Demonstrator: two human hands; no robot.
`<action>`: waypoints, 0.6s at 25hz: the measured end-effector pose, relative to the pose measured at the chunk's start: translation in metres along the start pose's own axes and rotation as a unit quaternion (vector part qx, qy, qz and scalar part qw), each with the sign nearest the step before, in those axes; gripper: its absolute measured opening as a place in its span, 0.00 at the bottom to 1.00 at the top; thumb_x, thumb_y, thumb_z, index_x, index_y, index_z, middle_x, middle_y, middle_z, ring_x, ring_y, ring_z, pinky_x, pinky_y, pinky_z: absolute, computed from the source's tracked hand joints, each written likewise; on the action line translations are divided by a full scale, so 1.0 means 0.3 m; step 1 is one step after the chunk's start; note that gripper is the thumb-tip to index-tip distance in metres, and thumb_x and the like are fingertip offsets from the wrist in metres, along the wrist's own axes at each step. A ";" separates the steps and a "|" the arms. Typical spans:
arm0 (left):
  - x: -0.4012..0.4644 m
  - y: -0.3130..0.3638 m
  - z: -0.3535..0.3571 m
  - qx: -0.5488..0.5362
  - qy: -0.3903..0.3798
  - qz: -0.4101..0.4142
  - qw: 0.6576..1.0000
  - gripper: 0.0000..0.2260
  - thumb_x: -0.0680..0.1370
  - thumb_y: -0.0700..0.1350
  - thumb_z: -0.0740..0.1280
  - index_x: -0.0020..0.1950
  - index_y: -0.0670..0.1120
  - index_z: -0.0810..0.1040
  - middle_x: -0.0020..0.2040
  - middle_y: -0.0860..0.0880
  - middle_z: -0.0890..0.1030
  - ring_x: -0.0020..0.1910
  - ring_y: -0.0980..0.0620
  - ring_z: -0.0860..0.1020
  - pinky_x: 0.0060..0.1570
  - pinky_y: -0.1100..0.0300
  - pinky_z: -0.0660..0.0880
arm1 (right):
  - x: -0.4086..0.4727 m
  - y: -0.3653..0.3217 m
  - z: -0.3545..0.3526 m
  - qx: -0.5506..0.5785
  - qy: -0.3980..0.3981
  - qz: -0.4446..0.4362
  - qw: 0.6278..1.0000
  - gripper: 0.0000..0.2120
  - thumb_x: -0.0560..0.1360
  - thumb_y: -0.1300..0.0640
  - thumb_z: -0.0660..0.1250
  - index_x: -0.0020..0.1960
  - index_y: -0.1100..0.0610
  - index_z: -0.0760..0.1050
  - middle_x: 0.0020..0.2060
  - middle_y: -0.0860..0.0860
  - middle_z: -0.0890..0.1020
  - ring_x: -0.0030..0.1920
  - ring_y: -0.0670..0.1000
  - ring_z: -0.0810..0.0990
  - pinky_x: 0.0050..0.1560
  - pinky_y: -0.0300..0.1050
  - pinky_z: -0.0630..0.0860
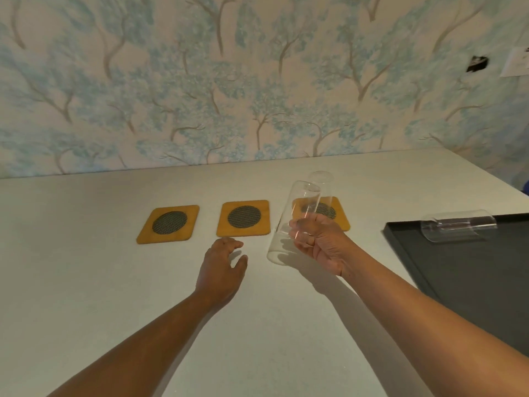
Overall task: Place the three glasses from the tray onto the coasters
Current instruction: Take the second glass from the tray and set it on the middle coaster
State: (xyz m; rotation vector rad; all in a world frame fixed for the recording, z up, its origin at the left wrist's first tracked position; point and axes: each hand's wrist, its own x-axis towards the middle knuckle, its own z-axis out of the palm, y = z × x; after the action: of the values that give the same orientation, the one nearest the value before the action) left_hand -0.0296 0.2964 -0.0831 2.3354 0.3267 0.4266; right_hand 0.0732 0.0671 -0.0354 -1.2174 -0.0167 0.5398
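Three orange square coasters with dark round centres lie in a row: left coaster (169, 224), middle coaster (244, 218), right coaster (339, 214). A clear glass (322, 187) stands on the right coaster. My right hand (317, 247) grips a second clear glass (289, 219), tilted, held above the table between the middle and right coasters. My left hand (221, 267) rests flat on the table just in front of the middle coaster, fingers apart, holding nothing. A third glass (458, 229) lies on its side on the black tray (458, 276) at the right.
The pale table (86, 282) runs back to a wall with blue tree wallpaper. The tray takes up the table's right side, close to my right forearm. A white wall plate (515, 63) and a dark hole are on the wall at upper right.
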 end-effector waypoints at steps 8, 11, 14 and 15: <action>0.186 -0.179 -0.100 0.092 -0.028 0.056 0.994 0.17 0.83 0.50 0.65 0.70 0.45 0.77 0.66 0.48 0.78 0.61 0.49 0.79 0.58 0.59 0.75 | 0.263 0.083 0.192 -0.060 0.008 -0.067 0.996 0.35 0.56 0.54 0.84 0.61 0.58 0.77 0.55 0.57 0.84 0.51 0.53 0.86 0.49 0.48 0.82; 0.265 -0.204 -0.096 0.071 -0.019 0.066 0.995 0.16 0.84 0.50 0.64 0.68 0.44 0.80 0.60 0.49 0.81 0.53 0.53 0.80 0.51 0.60 0.76 | 0.355 0.099 0.219 -0.101 0.007 -0.107 0.989 0.29 0.59 0.57 0.84 0.57 0.56 0.78 0.47 0.53 0.86 0.50 0.55 0.86 0.47 0.51 0.83; 0.296 -0.226 -0.068 0.090 -0.034 0.075 0.993 0.16 0.84 0.50 0.63 0.68 0.44 0.80 0.64 0.46 0.80 0.59 0.47 0.79 0.57 0.53 0.77 | 0.426 0.114 0.236 -0.177 0.011 -0.154 0.972 0.33 0.61 0.55 0.84 0.62 0.51 0.74 0.50 0.49 0.82 0.51 0.45 0.84 0.47 0.39 0.81; 0.301 -0.233 -0.057 0.105 -0.038 0.077 0.991 0.17 0.84 0.50 0.63 0.69 0.45 0.80 0.66 0.45 0.80 0.62 0.45 0.77 0.60 0.51 0.76 | 0.450 0.119 0.241 -0.212 0.015 -0.169 0.962 0.35 0.63 0.55 0.84 0.66 0.51 0.72 0.55 0.49 0.81 0.55 0.43 0.82 0.50 0.37 0.80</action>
State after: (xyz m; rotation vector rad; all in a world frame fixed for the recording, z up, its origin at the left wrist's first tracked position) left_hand 0.0385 0.3877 -0.1017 2.5854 0.1614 0.3930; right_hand 0.1563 0.1938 -0.0777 -1.6012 -0.3238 0.2195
